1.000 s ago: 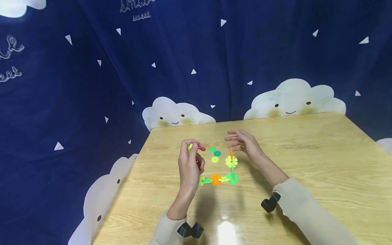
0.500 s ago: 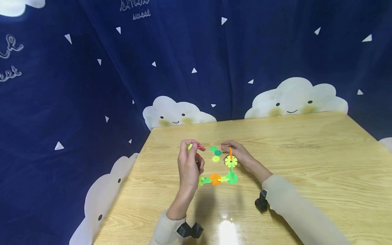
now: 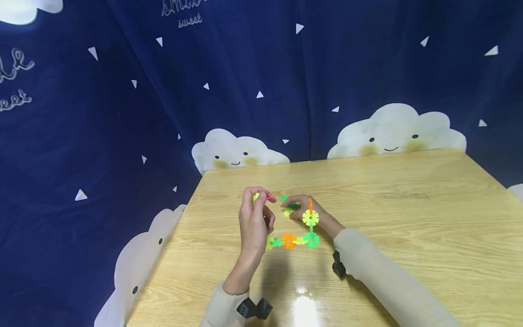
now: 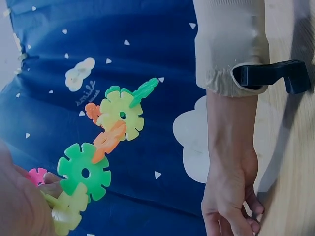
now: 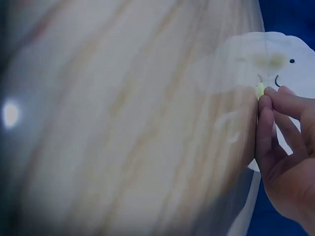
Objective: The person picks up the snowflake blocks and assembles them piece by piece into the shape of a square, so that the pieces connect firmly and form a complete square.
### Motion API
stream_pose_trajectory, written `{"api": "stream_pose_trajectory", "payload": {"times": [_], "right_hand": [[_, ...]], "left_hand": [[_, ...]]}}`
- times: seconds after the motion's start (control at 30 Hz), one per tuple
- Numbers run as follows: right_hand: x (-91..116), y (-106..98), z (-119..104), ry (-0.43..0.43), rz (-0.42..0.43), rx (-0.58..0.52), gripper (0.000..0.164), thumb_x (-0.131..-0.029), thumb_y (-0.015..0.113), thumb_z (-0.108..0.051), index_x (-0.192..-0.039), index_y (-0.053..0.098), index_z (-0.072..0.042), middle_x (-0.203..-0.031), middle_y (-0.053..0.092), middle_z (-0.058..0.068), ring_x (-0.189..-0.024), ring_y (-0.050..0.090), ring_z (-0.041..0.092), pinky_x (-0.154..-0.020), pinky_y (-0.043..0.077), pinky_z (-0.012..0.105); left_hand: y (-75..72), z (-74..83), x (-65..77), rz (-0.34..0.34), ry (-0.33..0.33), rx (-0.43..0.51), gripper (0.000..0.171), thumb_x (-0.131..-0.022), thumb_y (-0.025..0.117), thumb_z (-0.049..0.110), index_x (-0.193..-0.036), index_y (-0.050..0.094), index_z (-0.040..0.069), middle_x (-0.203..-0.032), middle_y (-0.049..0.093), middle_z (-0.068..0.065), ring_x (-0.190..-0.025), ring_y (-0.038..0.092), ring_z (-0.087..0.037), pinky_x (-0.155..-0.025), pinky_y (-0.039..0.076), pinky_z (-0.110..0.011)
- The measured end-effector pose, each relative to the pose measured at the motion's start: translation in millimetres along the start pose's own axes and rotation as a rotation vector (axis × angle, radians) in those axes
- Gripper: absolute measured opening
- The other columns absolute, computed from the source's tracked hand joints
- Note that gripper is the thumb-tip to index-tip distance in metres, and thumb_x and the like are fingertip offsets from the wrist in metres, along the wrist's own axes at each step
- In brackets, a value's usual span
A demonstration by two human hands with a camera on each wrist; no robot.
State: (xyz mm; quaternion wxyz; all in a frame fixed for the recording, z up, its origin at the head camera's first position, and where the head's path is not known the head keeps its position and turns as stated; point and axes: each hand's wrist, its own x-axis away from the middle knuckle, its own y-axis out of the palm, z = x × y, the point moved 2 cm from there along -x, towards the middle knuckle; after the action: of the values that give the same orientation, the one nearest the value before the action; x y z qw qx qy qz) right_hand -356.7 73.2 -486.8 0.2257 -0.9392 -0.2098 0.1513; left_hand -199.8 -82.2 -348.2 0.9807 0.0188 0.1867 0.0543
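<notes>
My left hand [image 3: 254,222] grips one end of a bent chain of interlocking snowflake discs [image 3: 288,240] in yellow, green and orange. A pink disc [image 3: 271,197] shows by its fingertips, and a yellow disc [image 3: 255,197] shows between finger and thumb. On the right the chain turns away from me, through a yellow disc [image 3: 310,217] to an upright orange one [image 3: 310,205]. Beyond it, my right hand [image 3: 302,205] reaches down to several loose discs on the table, thumb and index apart around a yellow-green disc [image 5: 260,90], fingertips right at it.
A light green loose disc [image 3: 284,199] and a dark green one [image 3: 292,205] lie beside the right fingers, partly covered. The wooden table [image 3: 400,218] extends on all sides of the hands. A dark blue curtain [image 3: 245,54] with white clouds hangs behind it.
My right hand has moved left and down, from beyond the chain's orange end to the loose discs. My left hand and the chain have stayed nearly in place.
</notes>
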Motion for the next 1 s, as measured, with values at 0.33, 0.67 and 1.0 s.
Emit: {"api": "stream_pose_trajectory", "payload": {"times": [0.33, 0.67, 1.0], "right_hand": [[2, 6, -6, 0.008, 0.058, 0.338, 0.037, -0.081, 0.078, 0.01, -0.11, 0.078, -0.012, -0.11, 0.077, 0.002, -0.108, 0.07, 0.026, -0.094, 0.057, 0.047], [10, 2, -9, -0.037, -0.042, 0.408, 0.038, -0.076, 0.075, 0.014, -0.104, 0.076, -0.012, -0.101, 0.073, 0.004, -0.095, 0.065, 0.023, -0.081, 0.058, 0.04], [38, -22, -16, -0.189, -0.044, 0.195, 0.021, -0.073, 0.075, 0.014, -0.086, 0.073, -0.001, -0.082, 0.068, 0.004, -0.081, 0.059, 0.017, -0.082, 0.053, 0.037]], "left_hand": [[1.8, 2.1, 1.7, -0.005, 0.0, -0.006, 0.026, -0.109, 0.046, 0.029, -0.111, 0.055, 0.004, -0.09, 0.067, -0.005, -0.043, 0.037, -0.011, -0.038, 0.027, -0.019], [3.2, 1.4, 2.9, 0.007, -0.017, 0.004, 0.026, -0.109, 0.047, 0.028, -0.11, 0.055, 0.003, -0.089, 0.067, -0.006, -0.042, 0.038, -0.011, -0.037, 0.026, -0.019], [-0.1, 3.0, -0.8, 0.037, -0.012, 0.02, 0.023, -0.108, 0.047, 0.025, -0.11, 0.055, 0.003, -0.086, 0.067, -0.006, -0.042, 0.038, -0.011, -0.038, 0.026, -0.019]]}}
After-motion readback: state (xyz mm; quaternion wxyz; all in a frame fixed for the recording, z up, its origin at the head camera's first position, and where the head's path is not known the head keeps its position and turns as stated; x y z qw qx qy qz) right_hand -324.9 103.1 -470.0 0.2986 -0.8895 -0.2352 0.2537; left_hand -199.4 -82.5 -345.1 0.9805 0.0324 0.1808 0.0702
